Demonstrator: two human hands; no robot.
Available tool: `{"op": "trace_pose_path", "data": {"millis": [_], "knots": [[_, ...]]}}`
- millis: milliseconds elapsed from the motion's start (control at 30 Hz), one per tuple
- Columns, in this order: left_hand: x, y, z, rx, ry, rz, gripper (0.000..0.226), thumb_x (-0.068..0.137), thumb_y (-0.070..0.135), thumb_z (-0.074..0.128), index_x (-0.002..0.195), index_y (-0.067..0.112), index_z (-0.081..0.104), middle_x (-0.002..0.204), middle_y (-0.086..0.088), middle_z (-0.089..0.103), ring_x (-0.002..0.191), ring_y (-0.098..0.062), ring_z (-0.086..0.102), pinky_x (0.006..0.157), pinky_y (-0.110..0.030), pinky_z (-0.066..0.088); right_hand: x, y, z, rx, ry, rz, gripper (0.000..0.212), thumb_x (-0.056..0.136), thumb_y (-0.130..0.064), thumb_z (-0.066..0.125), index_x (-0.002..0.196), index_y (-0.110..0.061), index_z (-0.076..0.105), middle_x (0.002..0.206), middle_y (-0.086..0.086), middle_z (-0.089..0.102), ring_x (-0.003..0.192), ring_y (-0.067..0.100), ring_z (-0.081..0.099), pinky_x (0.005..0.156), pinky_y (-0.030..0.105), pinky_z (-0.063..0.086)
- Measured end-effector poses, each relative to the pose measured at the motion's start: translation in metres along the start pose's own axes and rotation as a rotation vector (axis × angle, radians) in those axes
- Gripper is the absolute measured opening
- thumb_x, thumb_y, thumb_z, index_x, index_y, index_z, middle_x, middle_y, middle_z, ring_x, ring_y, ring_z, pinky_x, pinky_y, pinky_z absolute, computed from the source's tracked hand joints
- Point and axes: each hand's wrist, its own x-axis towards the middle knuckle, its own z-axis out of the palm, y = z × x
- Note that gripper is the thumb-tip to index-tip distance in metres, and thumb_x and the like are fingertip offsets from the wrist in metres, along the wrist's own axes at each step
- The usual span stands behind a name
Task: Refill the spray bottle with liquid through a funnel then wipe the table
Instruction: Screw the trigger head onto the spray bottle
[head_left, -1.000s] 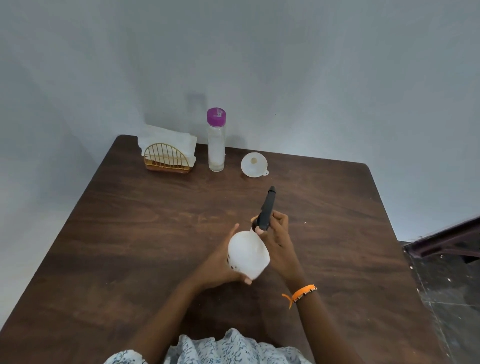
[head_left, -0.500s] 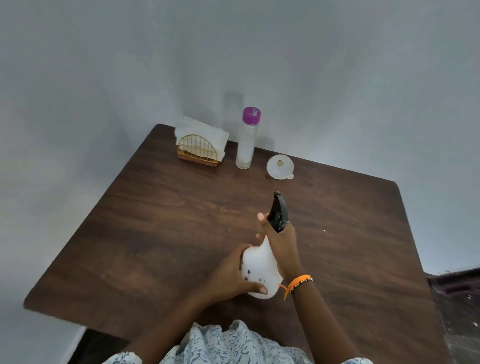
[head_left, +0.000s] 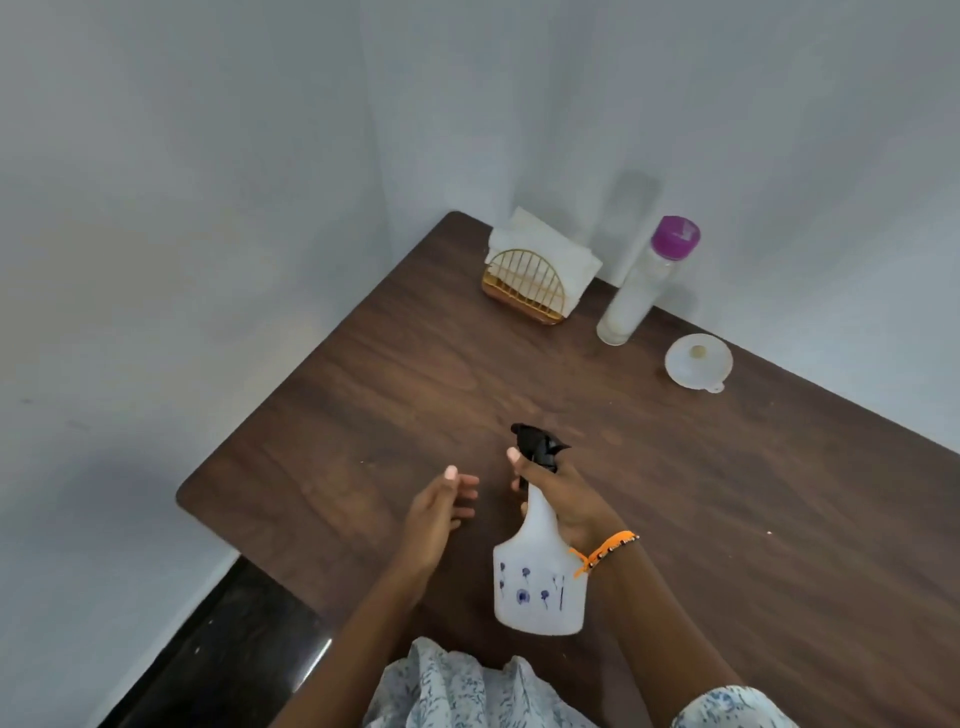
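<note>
My left hand (head_left: 439, 512) has just let go of the spray bottle (head_left: 540, 577) and hangs beside it with fingers loosely spread, holding nothing. My right hand (head_left: 563, 501) now carries the bottle alone, fingers wrapped round the neck just under the black trigger head (head_left: 537, 447), with the white body hanging below my wrist, close to my chest. Half a second ago both hands were on it, so I read this as the left freeing itself to work the head off; the cap is still on. Well beyond my right hand, near the far edge of the surface (head_left: 779, 493), wait the funnel (head_left: 697, 361), the purple-capped bottle (head_left: 644, 286) and the napkin holder (head_left: 527, 288).
</note>
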Motion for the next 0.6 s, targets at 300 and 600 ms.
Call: {"op": "trace_pose_path", "data": {"millis": [300, 600], "knots": [[-0.006, 0.005, 0.016, 0.117, -0.081, 0.113, 0.025, 0.098, 0.025, 0.039, 0.099, 0.018, 0.063, 0.093, 0.003, 0.062, 0.086, -0.011, 0.058, 0.069, -0.011, 0.044, -0.006, 0.001, -0.025, 0.279, -0.138, 0.087, 0.025, 0.078, -0.018, 0.067, 0.1, -0.009, 0.057, 0.086, 0.008, 0.059, 0.089, 0.02, 0.058, 0.071, 0.036, 0.053], [-0.022, 0.011, 0.08, 0.424, -0.461, 0.162, 0.016, 0.095, 0.017, 0.047, 0.103, 0.017, 0.061, 0.096, 0.002, 0.062, 0.087, -0.012, 0.059, 0.076, -0.018, 0.045, -0.048, 0.051, -0.102, 0.621, 0.154, 0.112, 0.029, 0.074, -0.024, 0.068, 0.093, -0.005, 0.057, 0.085, 0.012, 0.059, 0.084, 0.023, 0.061, 0.062, 0.034, 0.056]]}}
